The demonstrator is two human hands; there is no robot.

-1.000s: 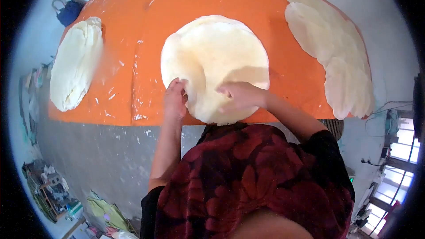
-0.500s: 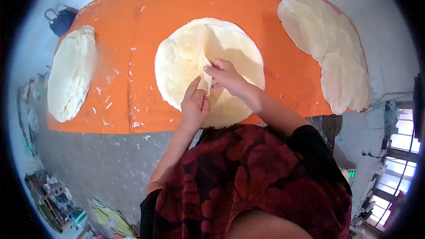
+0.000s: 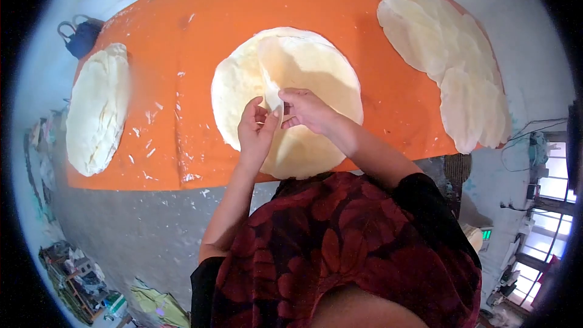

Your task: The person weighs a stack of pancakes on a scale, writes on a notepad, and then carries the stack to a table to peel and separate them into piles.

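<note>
Head view: left hand (image 3: 258,130) and right hand (image 3: 306,109) now pinch, I think, one thin sheet (image 3: 303,67), lifted higher off the stack (image 3: 234,97) by the bench's (image 3: 182,42) near edge.

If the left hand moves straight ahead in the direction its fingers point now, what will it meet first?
Probably the thin sheet lifted off the round stack; the left hand pinches its edge, depth unclear.

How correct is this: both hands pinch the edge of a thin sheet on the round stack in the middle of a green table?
Not quite: the table is orange, not green, as the head view shows. The rest holds: the left hand and the right hand pinch the edge of a thin sheet on the round stack in the middle.
</note>
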